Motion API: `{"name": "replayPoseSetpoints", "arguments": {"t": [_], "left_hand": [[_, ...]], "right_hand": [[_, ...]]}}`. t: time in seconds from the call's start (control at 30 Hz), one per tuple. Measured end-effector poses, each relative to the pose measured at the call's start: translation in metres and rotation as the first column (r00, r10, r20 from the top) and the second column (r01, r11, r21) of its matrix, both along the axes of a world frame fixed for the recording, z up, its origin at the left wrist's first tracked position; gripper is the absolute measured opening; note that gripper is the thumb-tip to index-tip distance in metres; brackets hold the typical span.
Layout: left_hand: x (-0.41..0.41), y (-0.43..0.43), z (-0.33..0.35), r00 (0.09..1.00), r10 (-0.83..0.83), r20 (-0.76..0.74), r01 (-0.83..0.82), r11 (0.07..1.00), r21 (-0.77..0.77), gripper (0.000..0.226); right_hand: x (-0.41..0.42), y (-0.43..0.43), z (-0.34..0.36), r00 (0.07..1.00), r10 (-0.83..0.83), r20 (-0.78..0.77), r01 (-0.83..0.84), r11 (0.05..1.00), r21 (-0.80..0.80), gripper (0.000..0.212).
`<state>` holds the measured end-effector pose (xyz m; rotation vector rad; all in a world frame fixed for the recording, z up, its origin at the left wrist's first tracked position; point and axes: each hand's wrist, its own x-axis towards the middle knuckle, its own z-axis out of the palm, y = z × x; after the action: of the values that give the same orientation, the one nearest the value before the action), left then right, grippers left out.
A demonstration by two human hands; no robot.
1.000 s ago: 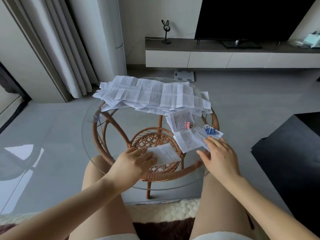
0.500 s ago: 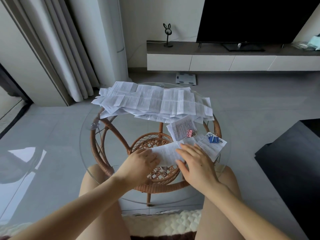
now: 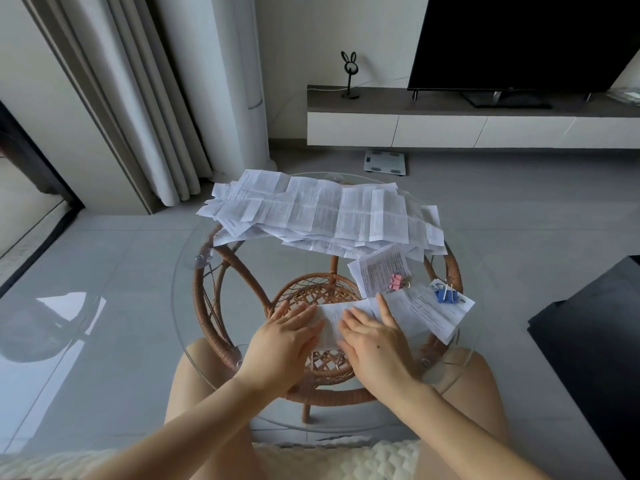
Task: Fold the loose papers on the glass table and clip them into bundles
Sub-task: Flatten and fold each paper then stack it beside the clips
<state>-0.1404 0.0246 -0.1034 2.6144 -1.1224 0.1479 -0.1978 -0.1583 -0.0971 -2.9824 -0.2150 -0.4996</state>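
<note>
In a living room with pale floor tiles, a round glass bench [image 3: 183,271] on a rattan frame [image 3: 211,306] stood at our knees. Our left hand [image 3: 287,337] and right hand [image 3: 374,341] lay flat on one sheet [image 3: 332,323] at the bench's near middle, fingers straight and released, pressing but grasping nothing. We judged this the creasing step. The sheet's long axis ran left to right, its right end angled slightly away. Next it would need stacking and a clip. Loose papers [image 3: 329,216] were heaped at the far edge, and bundles under a pink clip [image 3: 396,282] and a blue clip [image 3: 446,294] lay just right.
</note>
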Motion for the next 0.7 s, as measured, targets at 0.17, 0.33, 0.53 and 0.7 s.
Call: {"name": "replayPoseSetpoints", "arguments": {"t": [0.17,0.33,0.53,0.7], "left_hand": [[0.014,0.023,-0.003,0.999,0.01,0.048,-0.012,0.999,0.031,0.046],[0.045,0.033,0.002,0.989,0.121,0.079,-0.126,0.991,0.054,0.047],[0.084,0.017,0.008,0.974,0.217,0.065,-0.223,0.971,0.09,0.046],[0.054,0.014,0.014,0.989,0.143,0.038,-0.141,0.989,-0.054,0.044]], "right_hand": [[0.012,0.016,-0.01,0.991,0.075,-0.107,-0.066,0.994,0.087,0.041],[0.052,0.036,0.001,0.967,0.079,-0.243,-0.044,0.988,0.147,0.045],[0.107,0.044,0.002,0.954,0.063,-0.293,-0.014,0.986,0.167,0.053],[0.097,0.044,0.006,0.948,0.066,-0.312,-0.017,0.987,0.157,0.056]]}}
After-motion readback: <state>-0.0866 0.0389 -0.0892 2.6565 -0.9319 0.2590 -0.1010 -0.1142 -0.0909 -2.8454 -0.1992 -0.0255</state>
